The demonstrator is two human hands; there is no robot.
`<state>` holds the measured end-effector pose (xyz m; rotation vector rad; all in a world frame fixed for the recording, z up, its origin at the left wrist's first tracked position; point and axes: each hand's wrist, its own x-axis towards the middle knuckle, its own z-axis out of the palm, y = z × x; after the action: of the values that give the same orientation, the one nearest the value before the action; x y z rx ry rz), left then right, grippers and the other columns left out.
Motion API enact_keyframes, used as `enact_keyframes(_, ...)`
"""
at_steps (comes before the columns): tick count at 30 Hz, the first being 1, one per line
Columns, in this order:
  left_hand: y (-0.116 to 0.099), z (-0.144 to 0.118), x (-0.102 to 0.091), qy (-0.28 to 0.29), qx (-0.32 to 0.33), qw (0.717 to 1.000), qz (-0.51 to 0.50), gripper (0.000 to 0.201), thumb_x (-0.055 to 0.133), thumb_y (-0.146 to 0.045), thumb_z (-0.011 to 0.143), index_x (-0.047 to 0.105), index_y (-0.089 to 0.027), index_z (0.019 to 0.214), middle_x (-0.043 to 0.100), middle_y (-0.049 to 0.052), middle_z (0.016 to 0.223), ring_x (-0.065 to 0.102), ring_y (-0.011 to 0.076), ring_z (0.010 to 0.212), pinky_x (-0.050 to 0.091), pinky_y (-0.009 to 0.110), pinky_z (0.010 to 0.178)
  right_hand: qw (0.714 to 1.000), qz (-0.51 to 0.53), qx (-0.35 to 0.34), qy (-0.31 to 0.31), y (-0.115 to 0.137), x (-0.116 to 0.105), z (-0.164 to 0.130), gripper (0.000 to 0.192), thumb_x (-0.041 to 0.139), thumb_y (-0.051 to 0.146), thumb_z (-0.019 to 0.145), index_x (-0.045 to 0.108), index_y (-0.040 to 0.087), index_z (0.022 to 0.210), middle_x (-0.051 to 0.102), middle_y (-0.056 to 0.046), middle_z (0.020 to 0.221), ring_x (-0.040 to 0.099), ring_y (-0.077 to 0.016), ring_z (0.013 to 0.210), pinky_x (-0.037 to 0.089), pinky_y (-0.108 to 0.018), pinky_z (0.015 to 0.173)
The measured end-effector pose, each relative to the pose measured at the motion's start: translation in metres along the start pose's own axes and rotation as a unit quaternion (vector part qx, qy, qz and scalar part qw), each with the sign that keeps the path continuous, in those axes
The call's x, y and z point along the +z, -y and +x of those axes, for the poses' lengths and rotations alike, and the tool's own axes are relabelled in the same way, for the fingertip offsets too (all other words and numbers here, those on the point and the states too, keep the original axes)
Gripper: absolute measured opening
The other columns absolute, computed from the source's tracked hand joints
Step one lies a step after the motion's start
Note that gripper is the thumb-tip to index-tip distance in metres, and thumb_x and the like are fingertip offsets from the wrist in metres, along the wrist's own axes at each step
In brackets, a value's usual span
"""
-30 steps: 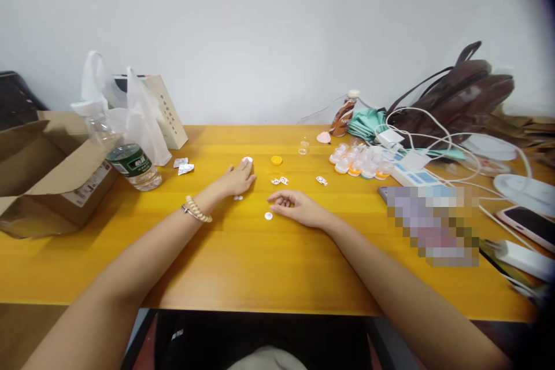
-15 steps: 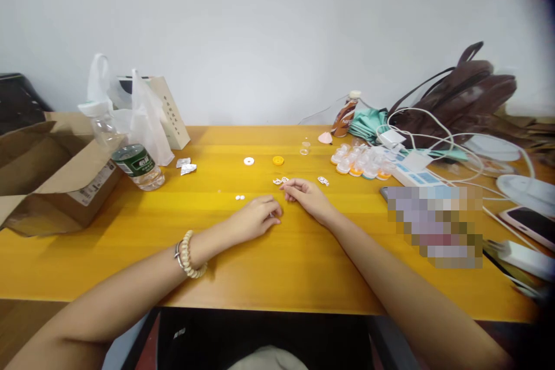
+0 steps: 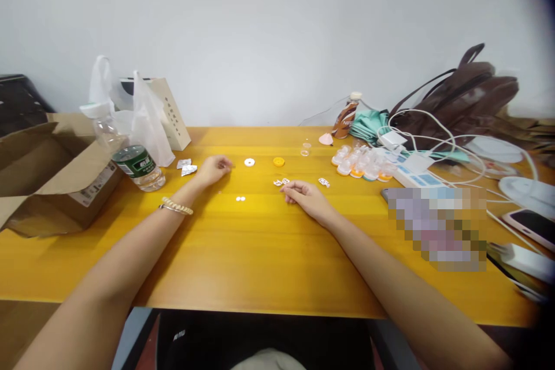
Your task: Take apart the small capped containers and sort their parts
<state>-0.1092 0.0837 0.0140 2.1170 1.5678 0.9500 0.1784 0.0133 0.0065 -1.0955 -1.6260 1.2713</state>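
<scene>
- My left hand (image 3: pixel 214 167), fingers curled, contents unclear, is resting beside the white disc (image 3: pixel 248 162), centre frame.
- My right hand (image 3: pixel 306 196) is pinching at white clips (image 3: pixel 281 181); nothing looks assembled.

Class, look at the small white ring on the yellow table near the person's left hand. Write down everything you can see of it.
The white ring is a small, flat, round disc with a hole in its middle; it looks like plastic. It lies flat on the yellow wooden table, with nothing touching it. The left hand, loosely curled, rests just to its left with a gap between them. A small yellow cap sits to its right, also apart. Finer surface detail is too small to make out.
</scene>
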Motion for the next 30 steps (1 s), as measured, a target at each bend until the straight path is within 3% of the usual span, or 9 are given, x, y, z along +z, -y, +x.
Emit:
enact_keyframes(5,0.021,-0.001,-0.006,0.034,-0.031,0.998,-0.04,0.021,0.061,-0.03,0.068,0.062,-0.014,0.082,0.068,0.008,0.086,0.063,0.0166,0.074,0.052,0.031,0.073,1.0,0.006,0.002,0.007,-0.001,0.0,0.0,0.019,0.058,0.036,0.074,0.06,0.017,0.077,0.055,0.002,0.063,0.049,-0.0103,0.059,0.041,-0.026,0.062)
enact_keyframes(15,0.019,-0.01,-0.013,0.096,-0.013,0.995,-0.023,0.025,0.059,-0.03,0.068,0.063,-0.015,0.088,0.069,0.006,0.088,0.064,0.0175,0.078,0.052,0.031,0.075,1.0,0.009,0.001,0.008,-0.001,0.0,0.0,0.019,0.058,0.036,0.073,0.061,0.017,0.077,0.055,0.002,0.062,0.049,-0.0096,0.058,0.041,-0.025,0.061)
enact_keyframes(19,0.01,-0.01,-0.019,0.091,-0.002,0.995,0.031,0.024,0.058,-0.029,0.07,0.062,-0.015,0.089,0.069,0.006,0.087,0.065,0.019,0.079,0.052,0.031,0.074,1.0,0.014,-0.001,0.006,-0.001,0.001,0.0,0.019,0.058,0.035,0.073,0.061,0.017,0.076,0.055,0.003,0.061,0.049,-0.0093,0.056,0.04,-0.024,0.059)
enact_keyframes(22,-0.004,-0.007,-0.017,0.065,0.018,0.994,0.089,0.027,0.051,-0.028,0.076,0.061,-0.014,0.097,0.066,0.01,0.098,0.063,0.023,0.089,0.05,0.036,0.08,1.0,0.017,-0.004,0.006,-0.001,0.001,0.0,0.017,0.057,0.033,0.074,0.061,0.017,0.076,0.055,0.003,0.061,0.049,-0.0091,0.056,0.04,-0.024,0.059)
enact_keyframes(26,-0.026,-0.002,0.003,0.083,0.092,0.98,0.153,0.037,0.043,-0.025,0.083,0.053,-0.017,0.119,0.052,0.008,0.129,0.047,0.0234,0.12,0.035,0.037,0.103,1.0,0.014,-0.009,0.007,-0.001,0.001,0.0,0.016,0.058,0.032,0.074,0.061,0.017,0.075,0.055,0.003,0.061,0.05,-0.0091,0.057,0.04,-0.024,0.059)
enact_keyframes(30,-0.039,0.002,0.021,0.12,0.121,0.962,0.213,0.038,0.039,-0.022,0.087,0.05,-0.022,0.123,0.048,0.004,0.135,0.043,0.023,0.124,0.034,0.038,0.102,1.0,0.009,-0.008,0.01,-0.002,0.0,0.0,0.017,0.058,0.033,0.075,0.061,0.016,0.077,0.055,0.003,0.061,0.05,-0.0093,0.057,0.041,-0.024,0.059)
